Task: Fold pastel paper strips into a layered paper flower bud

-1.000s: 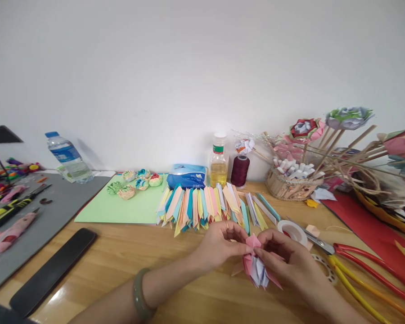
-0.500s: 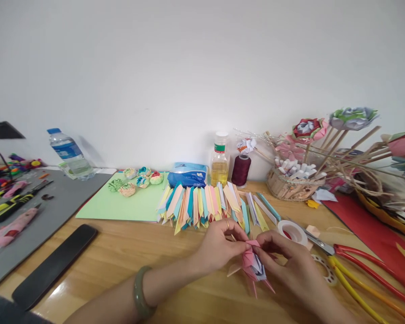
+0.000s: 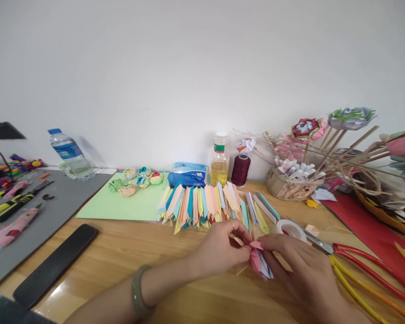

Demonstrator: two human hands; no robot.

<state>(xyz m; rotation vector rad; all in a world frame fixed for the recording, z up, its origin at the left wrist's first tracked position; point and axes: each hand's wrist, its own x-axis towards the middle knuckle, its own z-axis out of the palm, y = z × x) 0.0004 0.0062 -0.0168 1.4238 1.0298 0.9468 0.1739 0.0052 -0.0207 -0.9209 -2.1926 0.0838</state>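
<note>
A pink and white folded paper flower [image 3: 260, 264] is held between both hands above the wooden table. My left hand [image 3: 222, 247], with a ring on a finger and a green bangle on the wrist, pinches its left side. The fingers of my right hand [image 3: 295, 258] close on the flower's upper right edge. Behind the hands lies a row of folded paper strips [image 3: 199, 204] in several colours. To the right of my right hand are a roll of white tape [image 3: 302, 231] and scissors [image 3: 344, 252] with red and yellow handles.
A black phone-like slab [image 3: 56, 265] lies at the left. Small paper rosettes [image 3: 128, 189] sit on green paper [image 3: 104, 209]. At the back stand a tissue pack [image 3: 188, 175], a bottle of yellow liquid [image 3: 219, 166], a thread spool [image 3: 240, 171] and a basket [image 3: 292, 188] with paper flowers.
The paper flower has turned and shifted slightly right; its pink points at the bottom no longer show. My right hand has moved over it, covering the small tape ring.
</note>
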